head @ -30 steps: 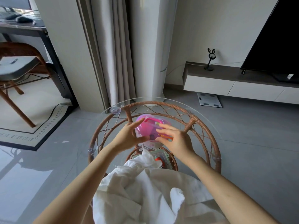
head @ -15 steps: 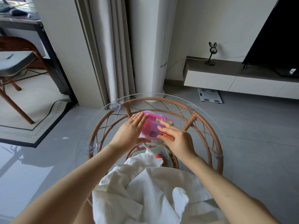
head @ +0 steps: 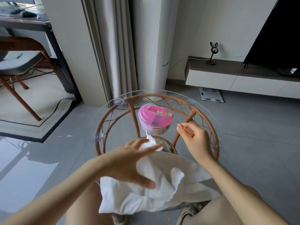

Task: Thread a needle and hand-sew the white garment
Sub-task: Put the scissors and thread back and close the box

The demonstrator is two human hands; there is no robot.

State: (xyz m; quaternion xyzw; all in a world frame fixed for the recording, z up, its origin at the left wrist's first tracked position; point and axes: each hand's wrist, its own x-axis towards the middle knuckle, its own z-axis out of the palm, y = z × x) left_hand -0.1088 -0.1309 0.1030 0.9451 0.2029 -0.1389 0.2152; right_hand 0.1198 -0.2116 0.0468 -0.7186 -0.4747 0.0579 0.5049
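Left hand (head: pixel 128 161) is spread open on the crumpled white cloth garment (head: pixel 162 195) in the lap; a slim orange-handled pointed tool (head: pixel 188 132) is pinched in the right hand (head: pixel 197 141) just beyond, tip slanted up-left.

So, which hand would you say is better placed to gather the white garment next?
Left: the left hand is open over the white garment; the right hand pinches a thin orange-handled tool.
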